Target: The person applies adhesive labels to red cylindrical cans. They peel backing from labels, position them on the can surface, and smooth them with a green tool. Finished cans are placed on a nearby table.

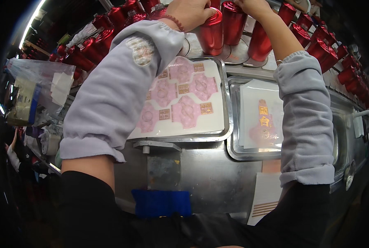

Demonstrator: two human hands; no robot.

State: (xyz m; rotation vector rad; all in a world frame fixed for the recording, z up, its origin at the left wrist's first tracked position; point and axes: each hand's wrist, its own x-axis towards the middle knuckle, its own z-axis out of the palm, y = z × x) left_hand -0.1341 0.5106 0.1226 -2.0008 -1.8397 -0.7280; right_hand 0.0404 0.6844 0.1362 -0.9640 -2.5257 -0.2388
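At the top edge, my left hand [189, 14] has its fingers around the top of a glossy red bottle [211, 35], the thumb on its stepped shoulder. My right hand [255, 7] is partly cut off by the picture's edge. Its fingertips meet the top of a second red bottle [233, 24], and its grip is not clear. Another red bottle [260, 43] stands below the right wrist. Nearer to me, a metal tray [228, 124] holds sheets of pink decals [187, 113] with gold blocks. A second metal tray [255, 155] holds sheets with a gold and pink decal [264, 121] bearing writing.
Several red bottles [88, 49] crowd the left, and more [323, 49] line the right. Round pale stands [243, 46] carry the middle bottles. A plastic bag [45, 74] hangs at left. A blue cloth [161, 203] lies near my lap. Another person's arm [14, 152] shows far left.
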